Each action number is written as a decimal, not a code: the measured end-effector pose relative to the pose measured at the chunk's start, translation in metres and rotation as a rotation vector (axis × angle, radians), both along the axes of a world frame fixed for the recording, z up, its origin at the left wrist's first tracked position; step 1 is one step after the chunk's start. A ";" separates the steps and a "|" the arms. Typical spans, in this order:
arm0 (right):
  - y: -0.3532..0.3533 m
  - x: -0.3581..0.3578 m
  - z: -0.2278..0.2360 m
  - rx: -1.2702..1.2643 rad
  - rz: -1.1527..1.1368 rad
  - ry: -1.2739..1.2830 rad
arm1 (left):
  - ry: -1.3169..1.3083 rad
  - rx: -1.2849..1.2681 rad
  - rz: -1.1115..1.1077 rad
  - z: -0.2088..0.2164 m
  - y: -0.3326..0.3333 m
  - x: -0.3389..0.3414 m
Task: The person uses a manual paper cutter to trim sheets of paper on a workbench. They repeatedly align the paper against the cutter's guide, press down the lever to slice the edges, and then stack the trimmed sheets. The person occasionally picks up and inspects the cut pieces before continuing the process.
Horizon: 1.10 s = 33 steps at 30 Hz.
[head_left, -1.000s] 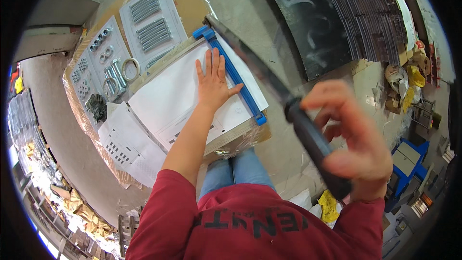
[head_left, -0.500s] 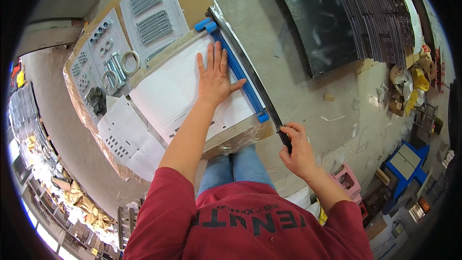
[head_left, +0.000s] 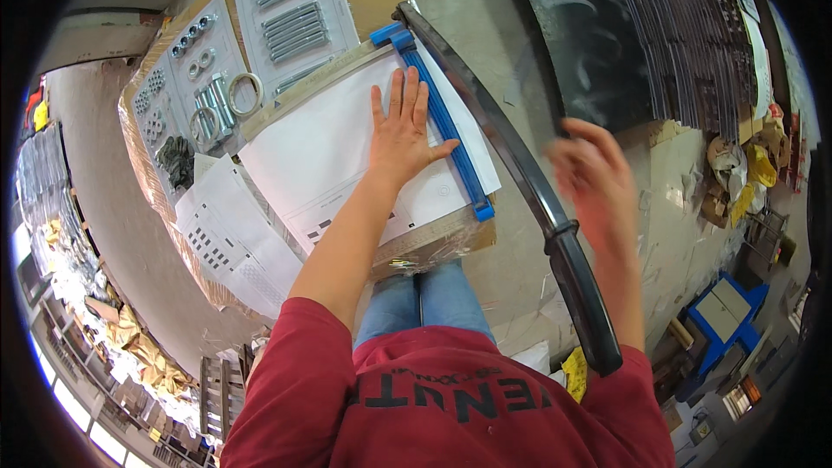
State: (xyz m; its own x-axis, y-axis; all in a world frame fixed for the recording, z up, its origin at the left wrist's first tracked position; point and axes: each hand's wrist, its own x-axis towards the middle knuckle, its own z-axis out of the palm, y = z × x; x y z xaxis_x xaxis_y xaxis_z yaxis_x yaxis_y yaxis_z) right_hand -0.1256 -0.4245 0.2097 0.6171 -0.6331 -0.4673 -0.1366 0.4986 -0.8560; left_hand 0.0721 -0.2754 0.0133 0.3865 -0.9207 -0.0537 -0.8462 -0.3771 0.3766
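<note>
My left hand (head_left: 402,135) lies flat with fingers spread on a white printed sheet (head_left: 308,152). The sheet rests on a paper cutter, and my thumb reaches its blue clamp bar (head_left: 444,126). A strip of paper sticks out to the right beyond that bar. The cutter's black blade arm (head_left: 494,117) stands raised toward me, its black handle (head_left: 582,299) in front of my right forearm. My right hand (head_left: 598,178) is in the air to the right of the arm, apart from the handle. Its fingers look bent but are smeared by motion.
Left of the cutter lie packs of bolts (head_left: 293,30), metal rings (head_left: 245,94), dark gloves (head_left: 176,162) and another printed sheet (head_left: 236,234), on a wrapped cardboard surface. Stacked dark panels (head_left: 685,35) stand at the far right. A blue frame (head_left: 726,322) is at the lower right.
The cutter's blade arm has swung up from beside the clamp bar. My right hand has let go of its handle and moved up and right. My left hand stays on the sheet.
</note>
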 end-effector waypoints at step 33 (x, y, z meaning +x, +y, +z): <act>0.044 0.034 -0.168 -0.142 0.033 0.476 | -0.006 -0.001 -0.006 0.004 0.003 0.002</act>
